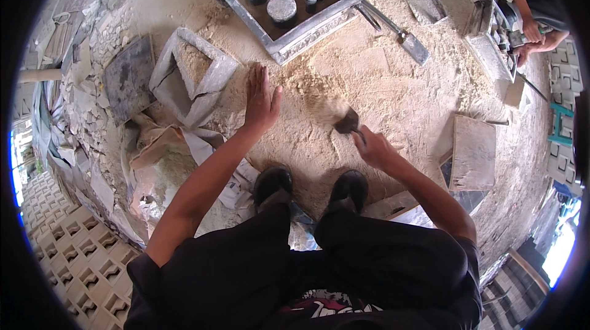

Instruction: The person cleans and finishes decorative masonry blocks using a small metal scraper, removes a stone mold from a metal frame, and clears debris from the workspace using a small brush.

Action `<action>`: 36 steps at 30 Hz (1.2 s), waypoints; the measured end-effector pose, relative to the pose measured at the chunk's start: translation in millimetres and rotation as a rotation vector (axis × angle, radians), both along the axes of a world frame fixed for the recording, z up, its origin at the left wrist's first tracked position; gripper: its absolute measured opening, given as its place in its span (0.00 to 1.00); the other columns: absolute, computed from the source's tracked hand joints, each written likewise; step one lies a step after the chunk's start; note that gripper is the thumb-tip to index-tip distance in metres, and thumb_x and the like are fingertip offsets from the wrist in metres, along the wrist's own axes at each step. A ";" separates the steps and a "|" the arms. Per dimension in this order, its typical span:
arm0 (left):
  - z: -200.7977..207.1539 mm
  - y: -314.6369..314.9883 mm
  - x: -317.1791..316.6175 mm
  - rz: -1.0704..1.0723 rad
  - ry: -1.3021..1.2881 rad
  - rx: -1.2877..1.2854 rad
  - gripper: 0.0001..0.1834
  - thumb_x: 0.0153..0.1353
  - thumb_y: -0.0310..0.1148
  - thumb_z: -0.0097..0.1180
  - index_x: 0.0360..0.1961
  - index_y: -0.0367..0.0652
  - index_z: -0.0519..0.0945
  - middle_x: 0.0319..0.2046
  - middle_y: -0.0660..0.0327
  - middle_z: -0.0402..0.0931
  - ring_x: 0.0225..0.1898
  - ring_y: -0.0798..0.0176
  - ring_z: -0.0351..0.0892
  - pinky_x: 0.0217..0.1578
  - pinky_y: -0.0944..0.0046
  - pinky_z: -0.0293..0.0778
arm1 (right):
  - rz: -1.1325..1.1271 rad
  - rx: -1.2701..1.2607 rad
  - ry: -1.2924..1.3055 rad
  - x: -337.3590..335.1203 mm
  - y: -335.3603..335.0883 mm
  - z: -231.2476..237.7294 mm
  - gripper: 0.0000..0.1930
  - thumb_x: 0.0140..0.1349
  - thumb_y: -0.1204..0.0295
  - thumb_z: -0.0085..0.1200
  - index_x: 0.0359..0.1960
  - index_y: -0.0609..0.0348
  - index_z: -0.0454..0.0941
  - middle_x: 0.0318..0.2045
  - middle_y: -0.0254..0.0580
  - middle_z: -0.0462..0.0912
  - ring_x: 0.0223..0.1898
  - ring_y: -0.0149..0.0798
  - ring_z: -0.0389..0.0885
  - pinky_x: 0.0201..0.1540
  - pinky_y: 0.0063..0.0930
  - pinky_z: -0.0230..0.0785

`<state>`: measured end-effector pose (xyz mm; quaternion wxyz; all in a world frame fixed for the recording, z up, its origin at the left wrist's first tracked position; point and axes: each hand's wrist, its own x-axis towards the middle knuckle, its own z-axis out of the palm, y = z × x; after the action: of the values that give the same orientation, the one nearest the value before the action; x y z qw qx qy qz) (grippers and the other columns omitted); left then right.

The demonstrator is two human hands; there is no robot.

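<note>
In the middle of the dusty ground, my right hand (pixel 376 147) grips the handle of a small trowel (pixel 348 121). The dark blade points up and left, and pale sandy powder (pixel 329 109) blurs with motion at its tip. My left hand (pixel 262 101) hovers or rests low over the sand, which I cannot tell; its fingers are stretched out and it holds nothing. Just beyond it lies a grey rectangular mould frame (pixel 264 36) with several round posts, such as one post (pixel 281 9), standing inside. A second trowel (pixel 413 47) lies by the frame's right corner.
Left of my hand sits a cracked grey square frame (pixel 220 72) with powder inside, beside a dark flat plate (pixel 129 75). A wooden board (pixel 473 153) stands at the right. Another person's hand (pixel 532 30) works over a metal box (pixel 491 50) at the far right. Patterned blocks (pixel 80 250) are stacked lower left.
</note>
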<state>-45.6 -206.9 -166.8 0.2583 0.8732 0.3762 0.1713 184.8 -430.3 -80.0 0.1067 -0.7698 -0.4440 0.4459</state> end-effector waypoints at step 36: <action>142.8 145.9 76.0 0.175 -0.718 -0.112 0.31 0.72 0.48 0.31 0.63 0.30 0.61 0.62 0.42 0.63 0.66 0.50 0.59 0.66 0.59 0.52 | -0.063 0.388 -0.136 23.5 173.1 121.4 0.21 0.68 0.55 0.45 0.29 0.65 0.71 0.20 0.54 0.76 0.19 0.45 0.76 0.25 0.40 0.66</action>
<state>30.4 -61.0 -24.0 0.4057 0.7066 0.3435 0.4671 208.4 -257.2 41.5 0.2365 -0.7768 -0.5035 0.2953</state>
